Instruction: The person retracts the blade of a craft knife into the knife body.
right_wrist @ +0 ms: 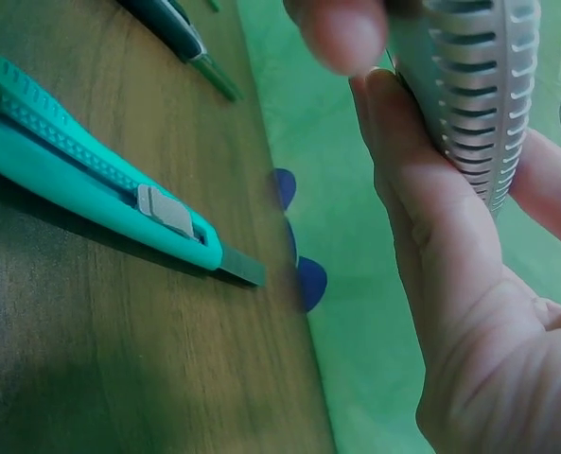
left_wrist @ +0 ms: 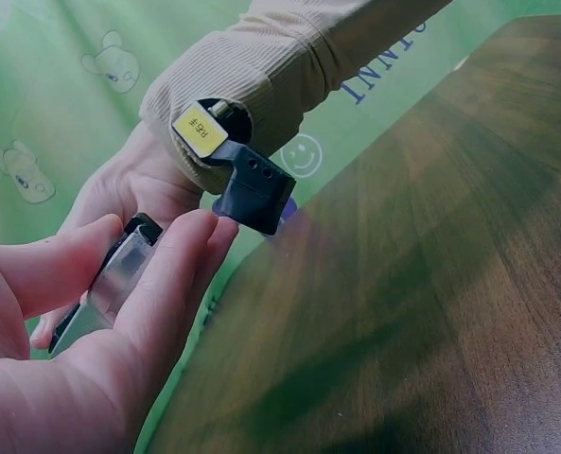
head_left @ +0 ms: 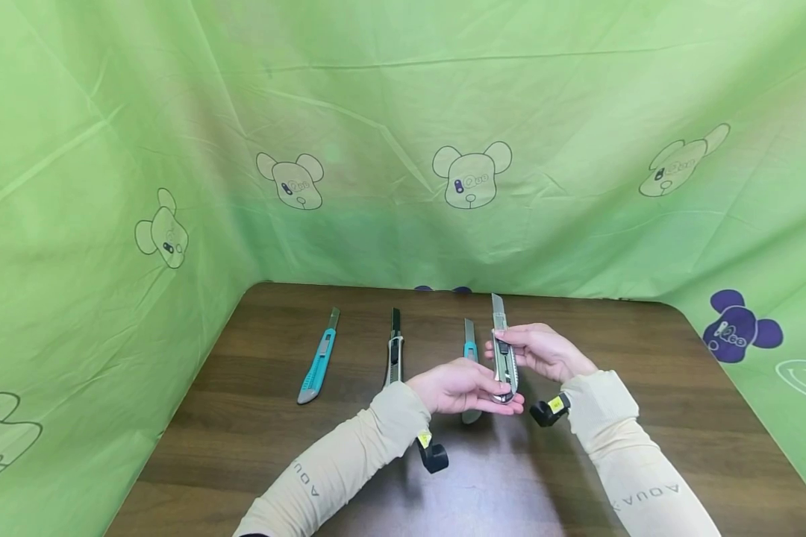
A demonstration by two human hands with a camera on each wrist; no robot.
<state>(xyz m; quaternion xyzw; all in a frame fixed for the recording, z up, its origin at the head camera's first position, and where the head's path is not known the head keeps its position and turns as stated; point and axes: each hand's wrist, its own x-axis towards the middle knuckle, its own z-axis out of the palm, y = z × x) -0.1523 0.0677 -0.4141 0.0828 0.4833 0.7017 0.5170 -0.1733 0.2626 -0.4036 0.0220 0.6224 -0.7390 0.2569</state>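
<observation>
Both hands hold a silver utility knife (head_left: 506, 363) above the right half of the table, its extended blade pointing toward the back. My left hand (head_left: 460, 385) pinches the butt end between thumb and fingers. Higher on the body, my right hand (head_left: 544, 350) grips it just below the blade. Seen from the right wrist, the knife's ribbed side (right_wrist: 479, 104) faces the camera. The left wrist view shows the metal end (left_wrist: 119, 274) between thumb and fingers. Beneath the left hand lies a teal utility knife (head_left: 470, 350), its middle hidden in the head view.
At the left lies another teal utility knife (head_left: 319, 365), blade out. Between the teal ones is a silver knife with a black blade (head_left: 395, 354), its lower end behind the left sleeve (head_left: 349, 455). Green printed cloth (head_left: 376, 246) encloses the brown wooden table (head_left: 242, 447) at back and sides.
</observation>
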